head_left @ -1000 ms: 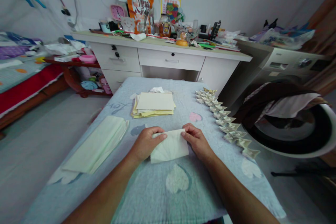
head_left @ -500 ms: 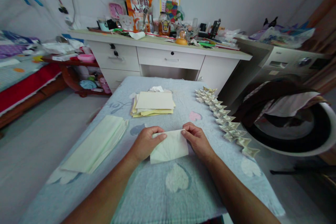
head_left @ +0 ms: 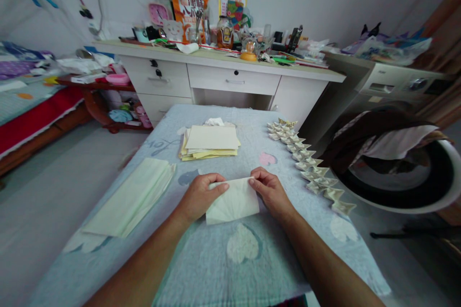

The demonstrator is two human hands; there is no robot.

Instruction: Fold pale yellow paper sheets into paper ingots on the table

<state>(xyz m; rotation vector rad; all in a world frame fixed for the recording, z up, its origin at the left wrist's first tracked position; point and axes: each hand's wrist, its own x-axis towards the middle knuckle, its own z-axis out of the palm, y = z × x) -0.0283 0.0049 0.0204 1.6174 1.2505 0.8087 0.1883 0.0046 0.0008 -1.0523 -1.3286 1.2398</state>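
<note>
Between my hands is a pale sheet of paper (head_left: 233, 202), creased, its near edge lying toward me over the cloth. My left hand (head_left: 204, 193) pinches its upper left corner, thumb on top. At the upper right corner, my right hand (head_left: 269, 190) grips the paper between thumb and fingers. Farther back lies a stack of cream and yellow paper (head_left: 212, 139). To the left rests a pile of long pale green folded sheets (head_left: 131, 199). A row of folded paper boats (head_left: 309, 165) runs along the table's right side.
A blue cloth with heart prints covers the table (head_left: 201, 268). Behind it stands a white desk (head_left: 234, 78) crowded with jars, bags and small items. On the right is a washing machine (head_left: 389, 91) with its door open and clothes hanging out. A bed (head_left: 32, 100) is at left.
</note>
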